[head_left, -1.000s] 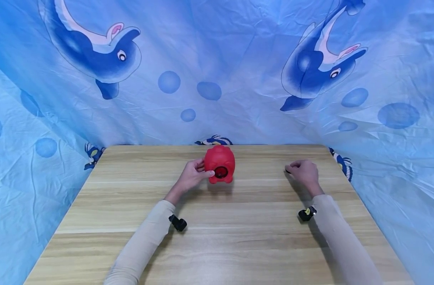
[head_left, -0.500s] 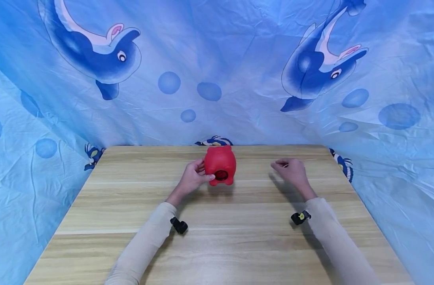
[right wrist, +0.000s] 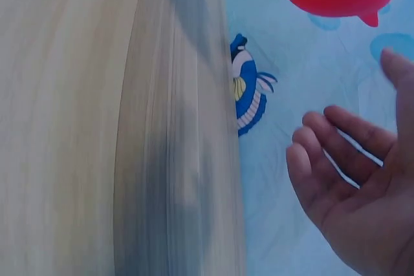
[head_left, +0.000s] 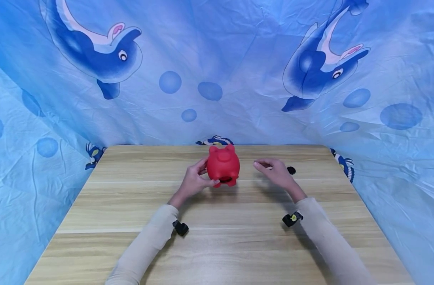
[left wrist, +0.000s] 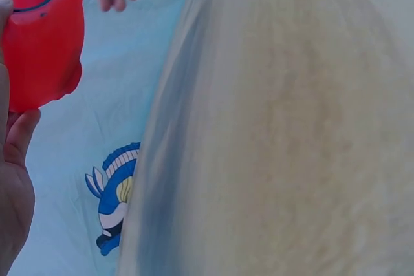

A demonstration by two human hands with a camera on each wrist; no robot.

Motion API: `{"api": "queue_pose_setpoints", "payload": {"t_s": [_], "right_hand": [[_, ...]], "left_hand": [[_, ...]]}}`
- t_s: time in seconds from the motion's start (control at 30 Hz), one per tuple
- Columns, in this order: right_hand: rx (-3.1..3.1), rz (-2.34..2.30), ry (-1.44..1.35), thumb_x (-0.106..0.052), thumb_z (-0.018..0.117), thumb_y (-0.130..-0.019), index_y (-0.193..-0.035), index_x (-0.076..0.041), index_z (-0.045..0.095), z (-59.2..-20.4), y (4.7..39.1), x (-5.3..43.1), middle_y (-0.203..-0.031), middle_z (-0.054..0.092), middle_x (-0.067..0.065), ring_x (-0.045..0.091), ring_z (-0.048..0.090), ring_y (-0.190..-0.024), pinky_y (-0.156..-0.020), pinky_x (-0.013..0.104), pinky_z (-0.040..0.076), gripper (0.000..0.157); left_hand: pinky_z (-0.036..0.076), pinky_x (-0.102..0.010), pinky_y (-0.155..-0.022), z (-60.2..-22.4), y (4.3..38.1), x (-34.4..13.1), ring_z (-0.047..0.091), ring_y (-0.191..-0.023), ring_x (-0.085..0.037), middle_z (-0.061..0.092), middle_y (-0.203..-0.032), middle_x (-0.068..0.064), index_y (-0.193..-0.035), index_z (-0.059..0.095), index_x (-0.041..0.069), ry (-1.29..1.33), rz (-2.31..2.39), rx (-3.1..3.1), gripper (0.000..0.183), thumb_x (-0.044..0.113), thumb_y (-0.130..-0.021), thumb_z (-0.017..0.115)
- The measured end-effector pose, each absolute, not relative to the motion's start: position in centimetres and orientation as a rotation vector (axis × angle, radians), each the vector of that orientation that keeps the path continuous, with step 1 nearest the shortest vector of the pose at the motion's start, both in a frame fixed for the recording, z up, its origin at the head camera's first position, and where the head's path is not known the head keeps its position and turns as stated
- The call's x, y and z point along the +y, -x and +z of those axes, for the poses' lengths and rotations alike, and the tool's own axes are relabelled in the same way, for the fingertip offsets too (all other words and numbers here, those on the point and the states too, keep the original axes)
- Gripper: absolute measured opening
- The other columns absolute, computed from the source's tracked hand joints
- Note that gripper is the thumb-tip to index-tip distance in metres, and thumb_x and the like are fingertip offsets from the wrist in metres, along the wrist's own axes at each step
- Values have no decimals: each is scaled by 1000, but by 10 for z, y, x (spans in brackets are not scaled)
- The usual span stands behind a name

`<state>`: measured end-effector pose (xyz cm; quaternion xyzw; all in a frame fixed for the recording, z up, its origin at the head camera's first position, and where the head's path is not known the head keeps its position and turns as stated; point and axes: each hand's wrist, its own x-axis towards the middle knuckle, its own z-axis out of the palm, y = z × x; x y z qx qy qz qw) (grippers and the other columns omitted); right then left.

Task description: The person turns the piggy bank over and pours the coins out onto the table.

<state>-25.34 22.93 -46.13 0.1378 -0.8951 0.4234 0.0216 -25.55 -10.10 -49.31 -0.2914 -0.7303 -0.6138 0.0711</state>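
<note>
Wood-grain worktop (head_left: 217, 245) ran underneath. Red piggy bank (head_left: 224, 162) was in the left grip (head_left: 192, 181), pinched between thumb and fingers. Right grip (head_left: 278, 174) hung near it, loosely spread, with a little black disc (head_left: 291, 170) just past its outer side.
</note>
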Motion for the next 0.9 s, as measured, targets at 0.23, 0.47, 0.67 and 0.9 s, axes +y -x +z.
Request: {"api": "queue_pose_setpoints", "payload": {"t_s": [0.23,0.47,0.67,0.9], "right_hand": [[-2676,1813,-711,-32,50,-109,-142,5,55,-461,257,216,-132,65,23,45,61,-120,-98,61,52,50],[-2589,2066,-832,-41,42,-109,-147,7,47,-457,259,198,-138,58,27,45,57,-123,-100,62,51,61],[-2568,2164,-899,-43,37,-109,-143,6,51,-454,260,184,-128,64,22,31,64,-115,-97,56,55,62],[-2618,2163,-893,-45,35,-109,-139,6,54,-454,265,174,-118,68,13,17,68,-103,-93,50,58,62]], "left_hand": [[55,-51,-97,-494,251,-99,62,-127,-32,58,-145,-17,-153,45,2,921,-1727,-2179,91,1,-74,90],[54,-42,-99,-473,235,-96,58,-130,-41,54,-145,-28,-149,41,-12,928,-1694,-2212,90,-7,-72,88],[54,-40,-98,-468,232,-95,59,-128,-43,54,-144,-29,-149,42,-11,966,-1673,-2175,89,-8,-72,87],[52,-55,-98,-468,233,-96,58,-130,-42,53,-146,-28,-150,42,-9,985,-1672,-2163,88,-8,-73,86]]}}
